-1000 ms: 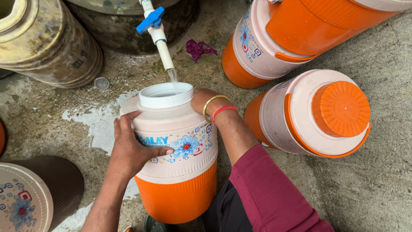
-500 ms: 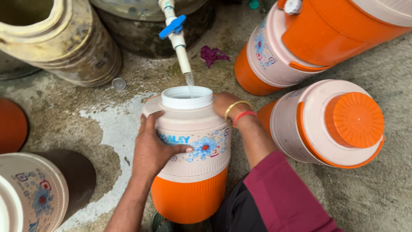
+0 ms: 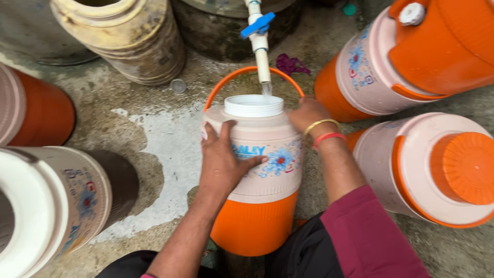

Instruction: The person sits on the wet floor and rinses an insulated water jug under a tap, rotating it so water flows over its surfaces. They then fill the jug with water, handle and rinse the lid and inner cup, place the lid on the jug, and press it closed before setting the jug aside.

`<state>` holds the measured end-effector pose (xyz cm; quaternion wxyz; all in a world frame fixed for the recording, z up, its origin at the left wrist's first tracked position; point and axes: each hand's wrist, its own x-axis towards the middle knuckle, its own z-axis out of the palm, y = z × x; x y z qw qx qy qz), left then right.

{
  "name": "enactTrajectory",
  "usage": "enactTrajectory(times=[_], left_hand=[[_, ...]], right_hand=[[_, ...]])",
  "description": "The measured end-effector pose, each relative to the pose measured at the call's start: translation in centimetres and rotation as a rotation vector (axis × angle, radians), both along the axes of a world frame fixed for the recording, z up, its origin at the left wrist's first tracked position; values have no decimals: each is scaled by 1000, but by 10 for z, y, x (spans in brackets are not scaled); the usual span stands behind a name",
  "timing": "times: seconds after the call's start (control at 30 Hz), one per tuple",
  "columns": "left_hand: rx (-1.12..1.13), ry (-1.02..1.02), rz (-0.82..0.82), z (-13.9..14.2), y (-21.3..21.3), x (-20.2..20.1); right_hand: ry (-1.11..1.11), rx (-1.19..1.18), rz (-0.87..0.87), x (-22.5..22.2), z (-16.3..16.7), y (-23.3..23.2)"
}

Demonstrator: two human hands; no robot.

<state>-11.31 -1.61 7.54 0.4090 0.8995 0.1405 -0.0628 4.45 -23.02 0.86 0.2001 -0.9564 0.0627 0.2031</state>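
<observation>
Item 1, far left edge: an orange jug body [image 3: 38, 110], partly cut off by the frame. Item 2, lower left: a cream jug with open mouth [image 3: 56, 206], lying toward the camera, floral print on its side. Item 3, upper left: a worn cream drum [image 3: 128, 36] standing on the wet concrete floor [image 3: 149, 154], with a small round cap [image 3: 178, 85] just beside its base. Item 4, centre: the orange-and-cream water jug [image 3: 257, 195], upright, lid off, orange handle raised behind its white mouth. The left hand [image 3: 224, 162] lies flat against the jug's near side, fingers spread wide over the floral band. Item 5, above centre: a white pipe with a blue tap lever [image 3: 259, 36], its outlet directly over the jug's mouth, water running down into it. The right hand [image 3: 309, 113] wraps the jug's far shoulder where the handle meets it; a yellow bangle and a red one sit on its wrist, a maroon sleeve below. Item 6, right: 2 more orange-and-cream jugs, an upper one [image 3: 411, 56] on its side, and a lower one [image 3: 437, 170] with its orange lid on, just beside the right forearm.
</observation>
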Motion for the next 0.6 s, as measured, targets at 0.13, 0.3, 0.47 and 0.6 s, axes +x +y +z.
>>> enactTrajectory(times=[0.13, 0.3, 0.47, 0.6], left_hand=[[0, 195, -23, 8, -6, 5], [3, 73, -58, 13, -10, 1], [1, 69, -80, 17, -11, -1], [-1, 173, -90, 27, -12, -2]], right_hand=[[51, -22, 2, 4, -6, -13], [253, -7, -75, 3, -11, -16], [300, 24, -192, -2, -2, -8], [442, 204, -530, -3, -1, -10]])
